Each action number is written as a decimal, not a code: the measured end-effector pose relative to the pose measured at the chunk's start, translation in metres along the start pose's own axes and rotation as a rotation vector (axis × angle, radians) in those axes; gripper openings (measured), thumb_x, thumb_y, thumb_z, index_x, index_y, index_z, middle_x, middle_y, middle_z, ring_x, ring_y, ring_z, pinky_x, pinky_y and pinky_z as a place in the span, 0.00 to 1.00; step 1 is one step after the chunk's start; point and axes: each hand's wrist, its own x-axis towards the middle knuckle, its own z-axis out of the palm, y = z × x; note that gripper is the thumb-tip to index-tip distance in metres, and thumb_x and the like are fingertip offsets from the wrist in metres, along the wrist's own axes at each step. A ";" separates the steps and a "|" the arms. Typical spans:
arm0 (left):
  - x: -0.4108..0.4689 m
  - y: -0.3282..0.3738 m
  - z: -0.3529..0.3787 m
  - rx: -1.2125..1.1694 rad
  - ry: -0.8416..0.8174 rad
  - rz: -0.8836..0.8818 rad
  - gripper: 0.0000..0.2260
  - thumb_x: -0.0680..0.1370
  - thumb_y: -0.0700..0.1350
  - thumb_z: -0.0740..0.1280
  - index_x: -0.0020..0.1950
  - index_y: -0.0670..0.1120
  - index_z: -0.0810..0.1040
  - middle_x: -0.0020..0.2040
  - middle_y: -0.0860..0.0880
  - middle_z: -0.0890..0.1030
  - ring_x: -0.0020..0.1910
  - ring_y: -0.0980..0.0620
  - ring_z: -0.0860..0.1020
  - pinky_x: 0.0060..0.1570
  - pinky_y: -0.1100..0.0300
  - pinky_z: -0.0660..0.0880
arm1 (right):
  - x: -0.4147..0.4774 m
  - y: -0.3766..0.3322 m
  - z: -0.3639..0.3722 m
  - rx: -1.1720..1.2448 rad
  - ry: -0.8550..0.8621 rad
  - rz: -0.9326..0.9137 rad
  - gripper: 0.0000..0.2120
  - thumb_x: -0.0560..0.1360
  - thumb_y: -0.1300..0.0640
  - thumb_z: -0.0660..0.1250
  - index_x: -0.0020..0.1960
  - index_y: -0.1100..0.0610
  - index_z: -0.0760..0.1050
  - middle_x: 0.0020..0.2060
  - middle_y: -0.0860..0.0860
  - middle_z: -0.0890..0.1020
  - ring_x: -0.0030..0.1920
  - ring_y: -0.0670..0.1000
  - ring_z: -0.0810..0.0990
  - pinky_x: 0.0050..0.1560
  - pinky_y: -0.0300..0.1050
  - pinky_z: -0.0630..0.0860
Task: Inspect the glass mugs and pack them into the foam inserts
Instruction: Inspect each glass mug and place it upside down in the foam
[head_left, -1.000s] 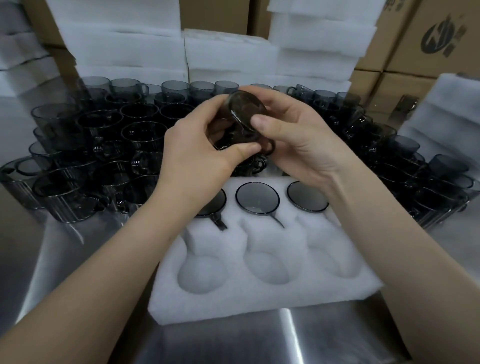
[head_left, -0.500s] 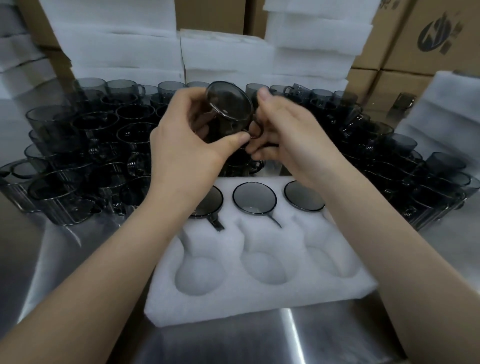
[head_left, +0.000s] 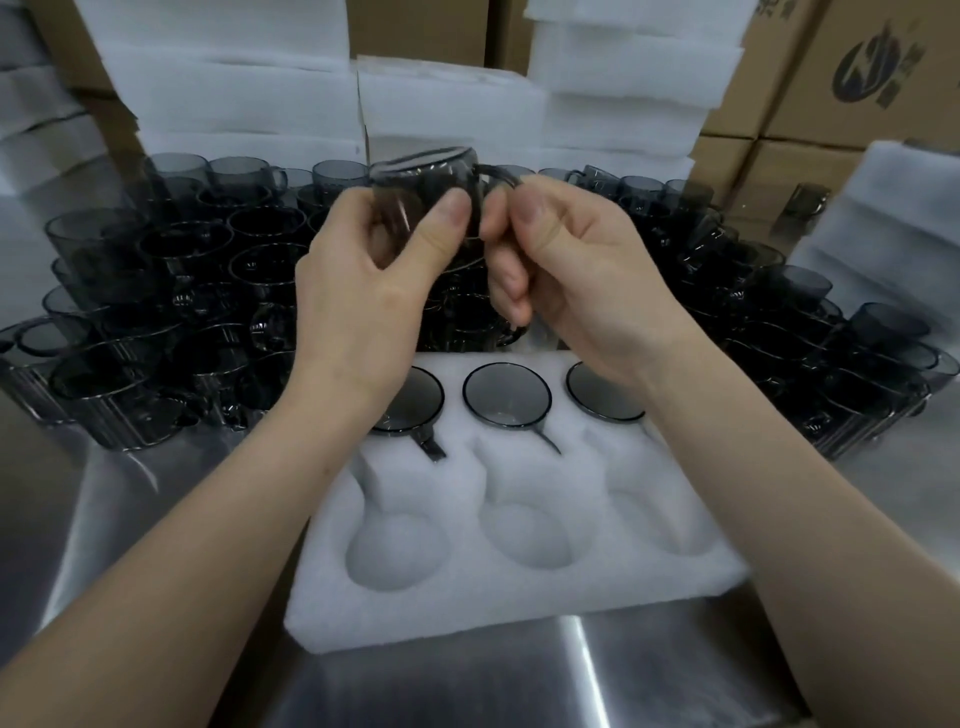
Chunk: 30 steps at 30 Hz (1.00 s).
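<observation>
A smoky grey glass mug (head_left: 426, 171) is held up above the table, its rim upward and tilted. My left hand (head_left: 363, 291) grips its body, thumb across the front. My right hand (head_left: 576, 280) pinches its handle from the right. Below lies a white foam insert (head_left: 519, 587) with six round pockets. The far row holds three mugs: left (head_left: 415, 402), middle (head_left: 506, 392) and right (head_left: 597, 389). The three near pockets hold nothing.
Several loose grey mugs crowd the steel table (head_left: 467, 691), stacked on the left (head_left: 156, 312) and on the right (head_left: 810, 338). Stacks of white foam sheets (head_left: 234, 93) and cardboard boxes (head_left: 862, 67) stand behind them.
The mug was turned from base-toward-me to rim-up and raised a little. My right hand shifted from the body to the handle.
</observation>
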 end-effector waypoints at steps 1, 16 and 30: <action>0.000 -0.001 0.000 -0.028 -0.018 -0.033 0.22 0.69 0.64 0.67 0.51 0.48 0.78 0.49 0.46 0.84 0.51 0.49 0.83 0.56 0.47 0.79 | 0.000 -0.001 0.000 -0.031 -0.008 -0.031 0.12 0.82 0.59 0.54 0.45 0.57 0.74 0.26 0.48 0.73 0.25 0.48 0.69 0.30 0.39 0.68; -0.001 0.001 0.003 -0.092 -0.214 -0.063 0.19 0.71 0.57 0.69 0.55 0.47 0.74 0.53 0.46 0.83 0.50 0.49 0.84 0.54 0.47 0.80 | 0.004 -0.005 -0.001 -0.101 0.204 0.074 0.26 0.80 0.43 0.54 0.26 0.50 0.73 0.23 0.43 0.68 0.28 0.47 0.63 0.33 0.41 0.62; 0.002 -0.001 0.004 -0.202 -0.290 0.043 0.25 0.77 0.47 0.63 0.73 0.42 0.65 0.65 0.48 0.76 0.64 0.55 0.76 0.64 0.58 0.73 | 0.003 -0.004 0.006 0.232 0.063 0.280 0.24 0.79 0.44 0.58 0.66 0.60 0.71 0.57 0.63 0.80 0.49 0.60 0.84 0.49 0.54 0.81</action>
